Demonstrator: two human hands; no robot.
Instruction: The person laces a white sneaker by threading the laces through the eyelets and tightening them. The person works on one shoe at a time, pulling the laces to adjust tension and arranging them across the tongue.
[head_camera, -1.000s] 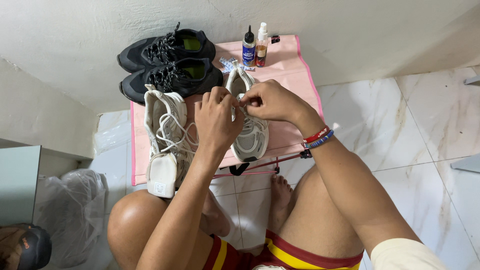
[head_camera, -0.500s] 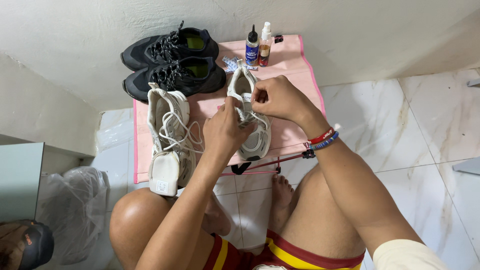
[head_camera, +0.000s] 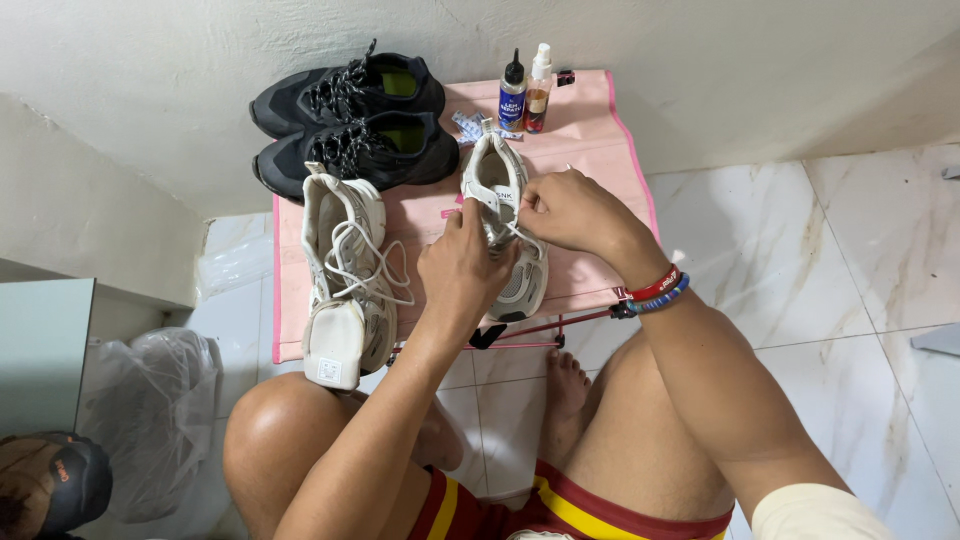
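Your left hand (head_camera: 462, 268) and right hand (head_camera: 568, 210) both pinch laces on white shoe (head_camera: 505, 235); shoe's length points away from you, toe nearest.

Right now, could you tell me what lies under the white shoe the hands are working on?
The white shoe rests on a pink table top. Both hands, left and right, cover its middle, so the surface directly underneath stays hidden.

Both forearms reaching forward over bare knees. Left hand (head_camera: 462, 268) curled, knuckles up, fingers pinched shut. Right hand (head_camera: 568, 210) just beside it, fingertips pinching too, beaded bands round that wrist.
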